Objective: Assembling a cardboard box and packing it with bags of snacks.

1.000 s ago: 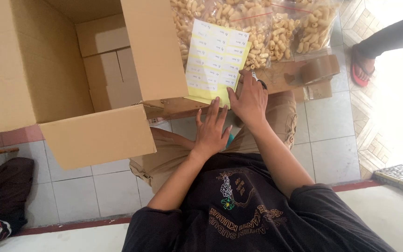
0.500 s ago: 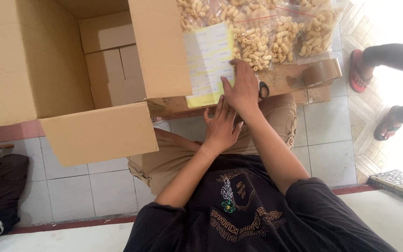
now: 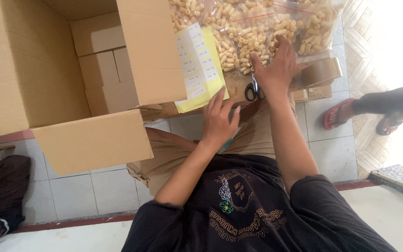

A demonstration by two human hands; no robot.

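Head view: right hand (image 3: 276,65) on snack bags (image 3: 257,23); scissors (image 3: 254,89) just beside.

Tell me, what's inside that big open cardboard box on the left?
Inside the big cardboard box, smaller plain cardboard boxes are stacked against the far side. One raised flap covers the box's right part, so anything there stays hidden.

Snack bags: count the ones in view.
3, possibly more beyond the top edge: one bag beside the box flap, one in the middle, one on the right, above the right hand.
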